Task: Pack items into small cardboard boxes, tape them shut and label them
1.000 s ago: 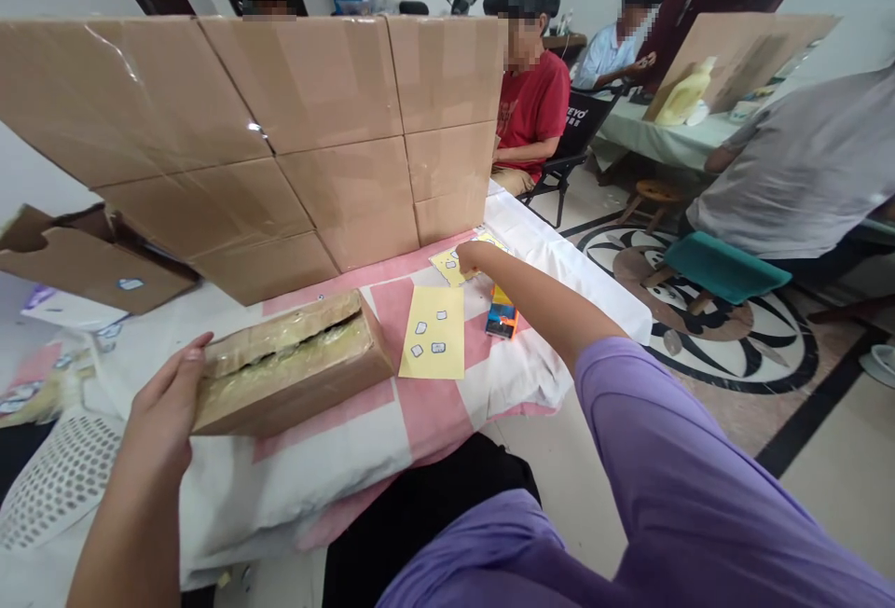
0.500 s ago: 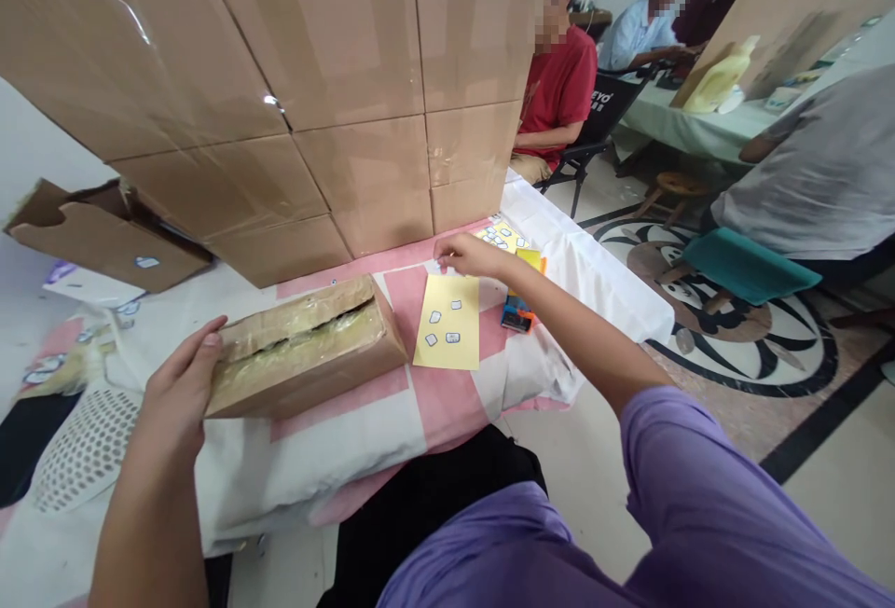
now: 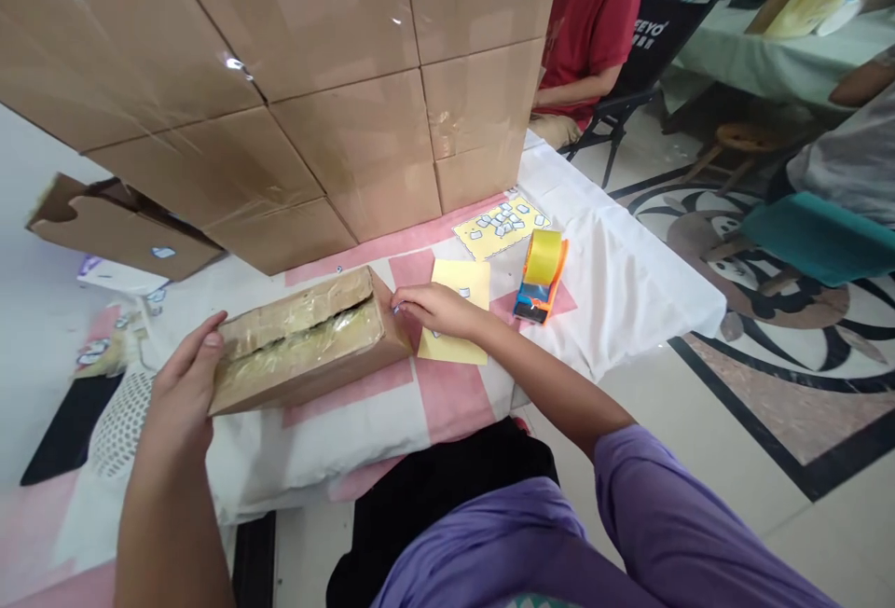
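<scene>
A flat cardboard box (image 3: pixel 308 338), wrapped in clear tape, lies on the pink-and-white cloth (image 3: pixel 364 421) in front of me. My left hand (image 3: pixel 185 393) grips its left end, thumb on top. My right hand (image 3: pixel 433 310) is at the box's right end, its fingertips pinched together on what looks like a small white sticker. That hand lies over a yellow sheet (image 3: pixel 465 282) that carries a few small stickers.
A second yellow sticker sheet (image 3: pixel 500 221) and an orange tape dispenser with a yellow roll (image 3: pixel 542 277) lie to the right. A wall of taped cardboard (image 3: pixel 314 76) stands behind the box. An open carton (image 3: pixel 118 230) is at the left. People sit beyond, one in a red shirt (image 3: pixel 594 20).
My right hand has come back from the far sticker sheet to the box's right end, fingers pinched. The camera has tilted down. My left hand stays on the box.
</scene>
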The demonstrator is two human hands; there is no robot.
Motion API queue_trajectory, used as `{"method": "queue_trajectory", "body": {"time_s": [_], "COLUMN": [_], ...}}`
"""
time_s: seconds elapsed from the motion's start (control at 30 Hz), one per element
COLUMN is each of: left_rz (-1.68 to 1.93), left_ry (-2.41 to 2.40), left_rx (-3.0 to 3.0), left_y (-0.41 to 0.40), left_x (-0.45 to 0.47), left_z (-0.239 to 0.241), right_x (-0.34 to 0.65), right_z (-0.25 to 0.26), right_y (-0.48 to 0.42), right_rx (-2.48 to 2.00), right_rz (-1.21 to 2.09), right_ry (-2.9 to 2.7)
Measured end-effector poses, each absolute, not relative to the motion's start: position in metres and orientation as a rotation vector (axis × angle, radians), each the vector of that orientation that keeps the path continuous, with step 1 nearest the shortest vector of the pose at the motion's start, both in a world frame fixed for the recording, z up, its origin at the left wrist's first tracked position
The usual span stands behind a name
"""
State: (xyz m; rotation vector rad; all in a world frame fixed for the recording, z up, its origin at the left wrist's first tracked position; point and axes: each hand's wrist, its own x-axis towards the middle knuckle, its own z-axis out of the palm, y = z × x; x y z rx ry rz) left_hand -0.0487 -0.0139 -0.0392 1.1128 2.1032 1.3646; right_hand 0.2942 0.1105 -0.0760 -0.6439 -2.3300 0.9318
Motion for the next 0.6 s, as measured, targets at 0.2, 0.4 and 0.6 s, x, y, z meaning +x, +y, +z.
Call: {"method": "queue_trajectory", "body": {"time_s": [0.2,0.4,0.6], "left_rz": [1.471,1.489,1.510], "left_ry": [2.061,2.065,2.074], "left_rx": [0.942,0.892,0.887], "left_y": [-0.019,-0.019,-0.019], "left_x": [-0.038,-0.030,-0.032], "left_z": [-0.035,-0.031,-0.033], "right_x": [0.299,0.292,0.287], "right_z": [-0.089,-0.090,-0.086], "right_y": [0.109,0.108,0.107], "right_rx": [-0.704,-0.647,-0.706], "right_rz": [0.925,1.032,1.057], "right_ry": [-2.393,-2.307,-2.292]}}
